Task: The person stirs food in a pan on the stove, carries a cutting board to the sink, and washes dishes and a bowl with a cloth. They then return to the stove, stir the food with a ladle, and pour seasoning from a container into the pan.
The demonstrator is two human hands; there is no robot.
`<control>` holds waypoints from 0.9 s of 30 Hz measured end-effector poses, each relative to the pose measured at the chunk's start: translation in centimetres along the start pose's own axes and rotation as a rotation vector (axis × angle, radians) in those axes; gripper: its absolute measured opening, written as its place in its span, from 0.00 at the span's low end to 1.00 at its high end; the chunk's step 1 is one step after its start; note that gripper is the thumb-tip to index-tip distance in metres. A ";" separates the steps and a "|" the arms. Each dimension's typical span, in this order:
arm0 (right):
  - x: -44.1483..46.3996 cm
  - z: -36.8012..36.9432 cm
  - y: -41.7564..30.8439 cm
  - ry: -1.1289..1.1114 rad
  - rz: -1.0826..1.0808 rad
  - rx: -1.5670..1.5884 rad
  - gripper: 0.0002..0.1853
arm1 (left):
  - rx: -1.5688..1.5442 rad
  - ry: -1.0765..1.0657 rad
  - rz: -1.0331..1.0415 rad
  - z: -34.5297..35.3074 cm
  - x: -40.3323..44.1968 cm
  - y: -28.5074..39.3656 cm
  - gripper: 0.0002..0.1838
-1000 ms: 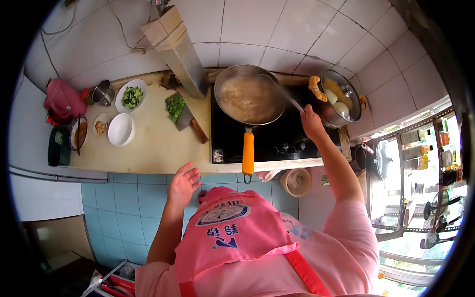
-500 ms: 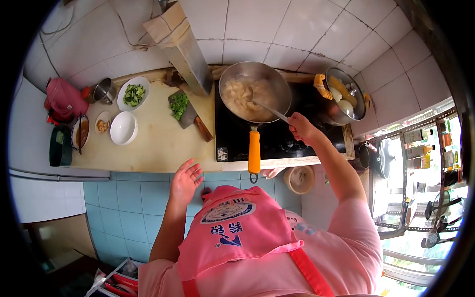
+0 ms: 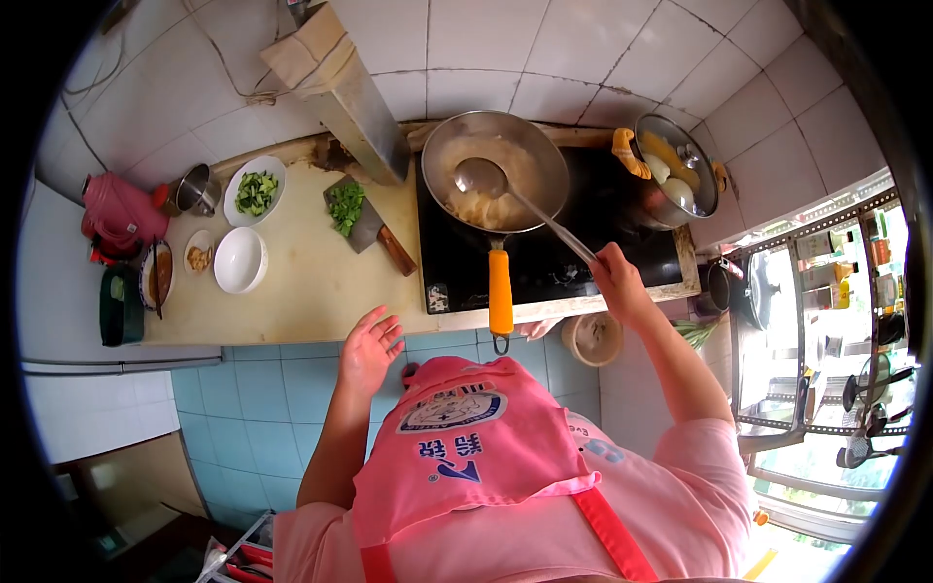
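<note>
My right hand is wrapped round the long handle of a metal ladle. The ladle's bowl shows inside a deep steel pan, over pale pieces of food in cloudy liquid. What the bowl carries, if anything, I cannot make out. The pan rests on the black stovetop, its orange handle pointing toward me. My left hand hangs in front of the counter edge with its fingers apart, holding nothing. Nearest to it on the counter lies a cleaver with chopped greens on its blade.
A lidded glass pot stands at the stove's right. Left on the counter are a plate of chopped green vegetable, a white bowl, a small dish and a pink kettle. A round container sits below the counter edge.
The ladle's bowl has come up out of the food and shows plainly in the pan. My right hand has moved slightly right and toward me. My left hand has barely moved.
</note>
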State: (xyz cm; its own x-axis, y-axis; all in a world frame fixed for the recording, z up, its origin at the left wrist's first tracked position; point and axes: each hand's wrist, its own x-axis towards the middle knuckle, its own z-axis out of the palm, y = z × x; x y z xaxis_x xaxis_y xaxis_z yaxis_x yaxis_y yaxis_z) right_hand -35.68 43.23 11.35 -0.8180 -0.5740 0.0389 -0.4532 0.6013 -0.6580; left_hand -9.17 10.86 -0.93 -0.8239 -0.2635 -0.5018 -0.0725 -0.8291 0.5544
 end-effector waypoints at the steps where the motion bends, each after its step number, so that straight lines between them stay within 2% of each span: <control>1: -0.5 -0.3 -0.4 0.000 0.003 0.002 0.09 | 0.002 0.001 -0.008 0.1 0.1 0.0 0.29; 10: -1.6 0.1 -0.3 -0.098 -0.035 -0.204 0.09 | -0.001 -0.006 -0.017 0.0 0.5 -0.3 0.29; 12: -0.5 1.0 0.8 -0.021 -0.137 -0.347 0.10 | -0.001 0.000 -0.017 0.0 0.3 -0.3 0.29; 19: 3.9 2.6 4.5 0.190 -0.334 -0.431 0.10 | -0.026 0.007 0.012 0.2 -0.4 0.2 0.25; 24: 7.7 1.5 5.1 0.298 -0.369 -0.473 0.10 | -0.034 0.015 0.020 -0.3 -0.7 0.0 0.25; 27: 10.0 1.3 6.5 0.305 -0.303 -0.587 0.09 | -0.028 0.017 0.024 -0.4 -0.7 -0.1 0.25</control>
State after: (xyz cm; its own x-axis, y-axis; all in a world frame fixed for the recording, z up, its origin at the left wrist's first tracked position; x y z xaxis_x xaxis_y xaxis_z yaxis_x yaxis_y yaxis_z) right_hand -46.35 40.73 6.48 -0.6499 -0.6337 0.4196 -0.7209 0.6889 -0.0762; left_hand -8.36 10.95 -0.86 -0.8155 -0.2916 -0.4999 -0.0367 -0.8360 0.5475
